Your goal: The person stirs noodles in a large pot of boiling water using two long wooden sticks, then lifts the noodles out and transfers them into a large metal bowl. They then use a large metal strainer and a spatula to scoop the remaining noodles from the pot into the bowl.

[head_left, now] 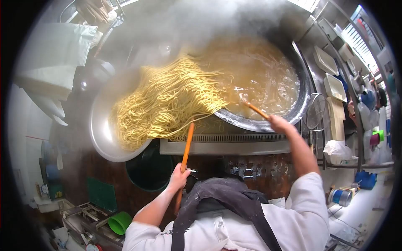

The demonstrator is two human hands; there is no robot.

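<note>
My left hand (pixel 179 177) is wrapped round a long wooden stick (pixel 188 144), whose upper end meets the near edge of a big heap of yellow noodles (pixel 167 100). The noodles stretch from a wide metal bowl (pixel 100 129) on the left to the rim of a large round wok (pixel 303 90). Closed on a second wooden stick (pixel 256 110), my right hand (pixel 278 124) is above the wok's near right rim. This stick's tip reaches over bubbling, cloudy water (pixel 259 79). Steam hides the far side of the wok.
A metal ledge with a slotted grate (pixel 234 138) runs along the wok's front. A dark green bin (pixel 149 169) stands below the bowl. On the right hang a wire strainer (pixel 317 112) and shelves with white trays (pixel 335 87). A bright green tub (pixel 119 222) is at lower left.
</note>
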